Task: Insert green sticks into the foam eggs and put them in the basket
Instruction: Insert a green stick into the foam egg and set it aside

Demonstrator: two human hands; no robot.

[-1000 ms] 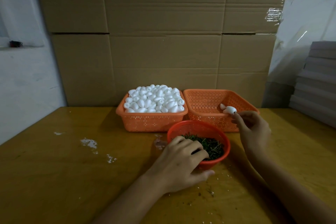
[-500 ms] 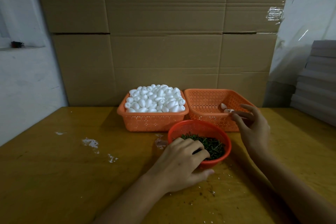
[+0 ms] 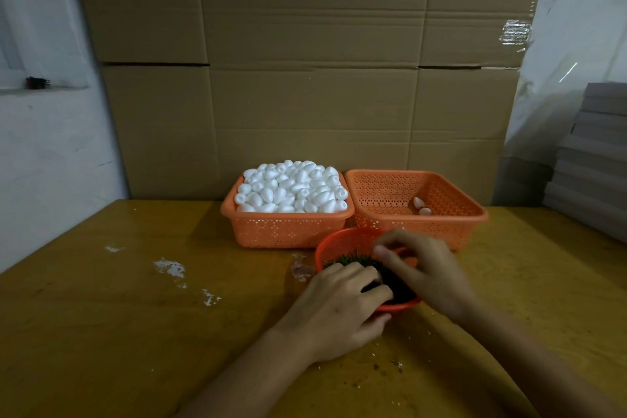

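Fingers [image 3: 359,276] of the left hand [image 3: 339,312] are curled over the near rim of the red bowl [image 3: 342,241]. Their tips are inside it, among the green sticks [image 3: 353,260], and the thumb [image 3: 378,320] presses the outer wall, so this hand grips the bowl at its 6 o'clock side. The right hand [image 3: 431,275] comes in from 4 o'clock and hangs over the same bowl with bent fingers [image 3: 390,253] above the sticks. It is blurred, and I cannot tell if it pinches a stick or holds nothing.

The sticks lie as a dark green heap in the bowl, directly under and between both hands. At 11 o'clock from the bowl, close to it, stands the left basket [image 3: 285,231], orange and heaped with white foam eggs [image 3: 291,187]. At 1 o'clock stands the right basket [image 3: 458,224], touching the first one side by side. Inside it lie only two eggs [image 3: 420,207], near its front wall and just beyond the right hand.

All this stands on a yellow-brown table [image 3: 135,316] with white flecks [image 3: 169,268] at 9 o'clock from the bowl. Cardboard [image 3: 305,78] rises behind the baskets, and grey sheets [image 3: 597,163] are stacked at 2 o'clock.
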